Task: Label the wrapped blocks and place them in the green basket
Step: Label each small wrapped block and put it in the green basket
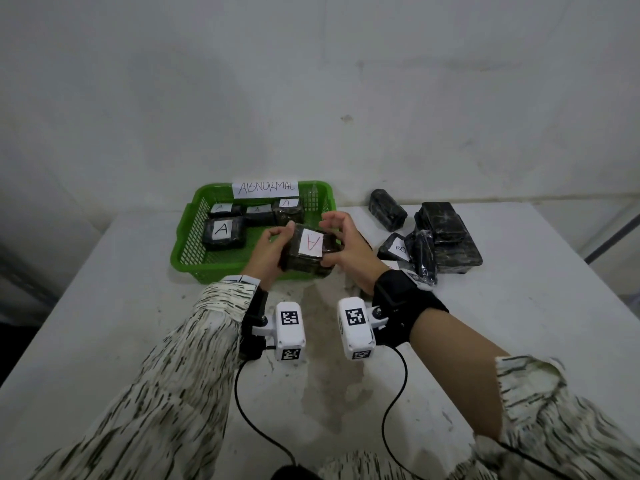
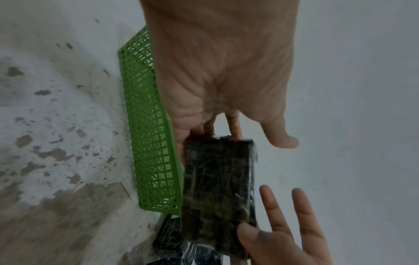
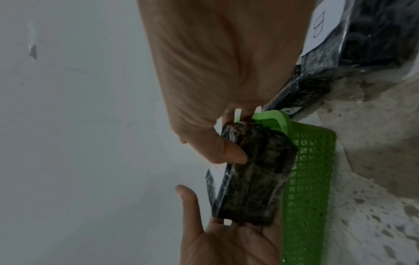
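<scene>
A dark wrapped block (image 1: 304, 261) with a white label bearing a red "A" (image 1: 310, 244) is held between both hands over the front right of the green basket (image 1: 194, 258). My left hand (image 1: 268, 249) grips its left end, fingers behind the block (image 2: 217, 179) and thumb (image 2: 283, 141) sticking out free. My right hand (image 1: 346, 245) holds the right end, its thumb (image 3: 233, 154) pressing the block (image 3: 256, 179). Two of its fingers (image 2: 272, 206) are lifted off. Several blocks labelled "A" (image 1: 223, 232) lie in the basket.
A pile of dark wrapped blocks (image 1: 443, 233) lies on the white table (image 1: 519, 323) to the right, one with a "B" label (image 1: 398, 249). A paper sign (image 1: 266, 188) hangs on the basket's far rim. A wall stands close behind. Cables trail from both wrist cameras.
</scene>
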`<state>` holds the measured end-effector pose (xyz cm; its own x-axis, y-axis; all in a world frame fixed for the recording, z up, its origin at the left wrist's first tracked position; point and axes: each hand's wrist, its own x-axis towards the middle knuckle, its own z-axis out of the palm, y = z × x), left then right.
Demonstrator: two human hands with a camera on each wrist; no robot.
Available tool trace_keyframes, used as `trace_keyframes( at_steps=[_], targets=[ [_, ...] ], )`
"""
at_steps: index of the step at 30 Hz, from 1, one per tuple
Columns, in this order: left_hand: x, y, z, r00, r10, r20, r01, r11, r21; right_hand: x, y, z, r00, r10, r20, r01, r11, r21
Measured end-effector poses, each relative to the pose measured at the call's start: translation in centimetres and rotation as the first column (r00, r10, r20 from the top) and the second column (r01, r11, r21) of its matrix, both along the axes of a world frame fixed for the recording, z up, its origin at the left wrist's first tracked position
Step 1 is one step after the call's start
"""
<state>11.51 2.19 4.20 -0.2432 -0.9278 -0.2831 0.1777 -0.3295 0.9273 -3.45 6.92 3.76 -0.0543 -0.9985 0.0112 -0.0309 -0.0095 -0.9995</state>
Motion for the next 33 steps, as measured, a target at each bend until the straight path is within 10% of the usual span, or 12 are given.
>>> trace_keyframes(
  at_steps=[16, 21, 26, 30, 33],
  targets=[
    [2.6, -5.0, -1.9, 0.967, 0.194, -0.164, -0.190, 0.981, 0.036, 3.7, -7.6, 1.2, 0.983, 0.023, 0.181, -0.108, 0.873, 0.475],
    [3.7, -7.3, -3.1, 0.989, 0.091, 0.120, -0.080, 0.992, -0.095, 4.9, -11.3, 1.7, 0.964, -0.040, 0.264, -0.096, 0.871, 0.482],
    [4.9, -9.2, -4.5, 0.865, 0.055, 0.499, 0.087, 0.963, -0.256, 5.8, -15.0, 0.3, 0.899, -0.291, 0.328, 0.059, 0.821, 0.568],
    [4.1, -10.4, -5.3, 0.833, -0.094, 0.545, 0.236, 0.952, -0.197, 8.9, -17.9, -2.4, 0.989, -0.150, 0.013, 0.110, 0.779, 0.617],
    [4.4, -11.9, -6.0, 0.671, 0.118, 0.732, 0.125, 0.955, -0.268, 9.2, -19.5, -3.8, 0.921, -0.053, -0.385, 0.286, 0.762, 0.581]
  ],
)
